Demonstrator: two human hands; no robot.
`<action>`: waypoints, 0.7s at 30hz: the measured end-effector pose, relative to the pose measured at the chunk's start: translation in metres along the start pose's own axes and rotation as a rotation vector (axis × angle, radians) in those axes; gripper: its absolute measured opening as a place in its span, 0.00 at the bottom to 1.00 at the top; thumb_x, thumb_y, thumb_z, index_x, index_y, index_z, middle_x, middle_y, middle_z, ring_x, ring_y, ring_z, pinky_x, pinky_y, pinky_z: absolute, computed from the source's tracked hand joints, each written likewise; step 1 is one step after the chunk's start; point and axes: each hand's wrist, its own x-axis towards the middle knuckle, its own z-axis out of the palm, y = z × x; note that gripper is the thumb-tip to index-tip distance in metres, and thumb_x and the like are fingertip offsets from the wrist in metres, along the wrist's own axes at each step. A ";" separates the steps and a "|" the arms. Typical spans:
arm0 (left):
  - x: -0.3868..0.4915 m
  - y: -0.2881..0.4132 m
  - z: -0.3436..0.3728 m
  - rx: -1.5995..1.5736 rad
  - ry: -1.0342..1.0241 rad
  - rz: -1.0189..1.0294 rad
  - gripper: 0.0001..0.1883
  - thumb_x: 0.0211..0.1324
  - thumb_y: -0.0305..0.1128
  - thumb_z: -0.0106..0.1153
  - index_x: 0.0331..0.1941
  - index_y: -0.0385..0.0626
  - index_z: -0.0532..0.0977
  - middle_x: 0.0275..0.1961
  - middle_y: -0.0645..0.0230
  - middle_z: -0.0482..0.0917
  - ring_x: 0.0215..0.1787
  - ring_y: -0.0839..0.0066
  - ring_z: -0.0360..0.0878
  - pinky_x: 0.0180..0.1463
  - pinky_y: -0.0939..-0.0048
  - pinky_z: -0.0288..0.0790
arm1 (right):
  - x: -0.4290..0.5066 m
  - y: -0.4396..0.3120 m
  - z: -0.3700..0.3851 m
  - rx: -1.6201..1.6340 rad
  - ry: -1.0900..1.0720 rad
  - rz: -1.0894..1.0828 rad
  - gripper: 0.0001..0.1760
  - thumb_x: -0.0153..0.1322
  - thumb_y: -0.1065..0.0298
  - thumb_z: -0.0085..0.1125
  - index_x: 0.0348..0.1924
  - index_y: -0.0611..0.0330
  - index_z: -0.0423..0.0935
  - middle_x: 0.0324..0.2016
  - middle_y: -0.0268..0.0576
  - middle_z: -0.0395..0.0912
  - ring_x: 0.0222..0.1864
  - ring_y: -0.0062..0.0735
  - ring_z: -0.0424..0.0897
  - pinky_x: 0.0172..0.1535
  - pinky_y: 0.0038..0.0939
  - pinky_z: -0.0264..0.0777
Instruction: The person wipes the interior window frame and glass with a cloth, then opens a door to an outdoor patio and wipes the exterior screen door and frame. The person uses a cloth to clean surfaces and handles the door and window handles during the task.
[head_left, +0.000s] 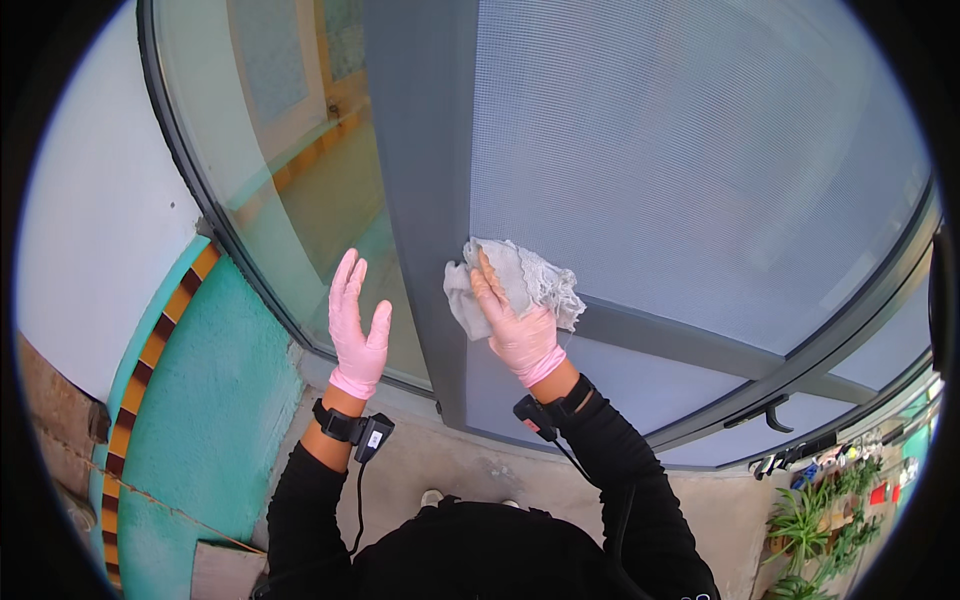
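My right hand (527, 341), in a pink glove, presses a crumpled grey cloth (551, 281) with a frayed edge against the door. The cloth lies where the grey metal frame (427, 187) meets the mesh screen panel (660, 150) and its crossbar (675, 337). My left hand (356, 330), gloved in pink too, is raised with its fingers up and its thumb apart, holding nothing. Behind it is a glass pane (300, 202) with reflections; whether the hand touches the glass I cannot tell.
A dark door handle (776, 416) sticks out at the lower right. Potted plants (802, 521) and a red container (885, 493) stand on the right. At left is a green wall (195, 397) with a tiled band, and a string (172, 510) crosses before it.
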 end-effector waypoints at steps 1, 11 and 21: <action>-0.025 -0.009 -0.013 0.070 -0.010 -0.030 0.27 0.63 0.30 0.57 0.65 0.33 0.68 0.73 0.54 0.65 0.73 0.56 0.65 0.74 0.60 0.61 | -0.012 0.006 -0.001 -0.001 -0.071 -0.046 0.38 0.59 0.79 0.58 0.65 0.54 0.72 0.68 0.42 0.70 0.67 0.51 0.70 0.70 0.47 0.60; -0.201 -0.046 -0.081 -0.086 0.166 -0.764 0.23 0.67 0.23 0.50 0.66 0.38 0.68 0.69 0.58 0.72 0.72 0.65 0.67 0.75 0.62 0.57 | -0.054 0.007 0.062 -0.001 -0.439 -0.170 0.36 0.69 0.70 0.50 0.72 0.45 0.63 0.70 0.48 0.65 0.70 0.53 0.65 0.71 0.48 0.60; -0.199 -0.044 -0.073 -0.144 0.053 -0.762 0.22 0.69 0.22 0.46 0.67 0.37 0.67 0.69 0.58 0.72 0.70 0.66 0.69 0.74 0.63 0.59 | -0.145 0.078 0.045 0.046 -0.621 0.119 0.31 0.75 0.49 0.51 0.66 0.56 0.70 0.64 0.54 0.71 0.65 0.56 0.70 0.70 0.48 0.60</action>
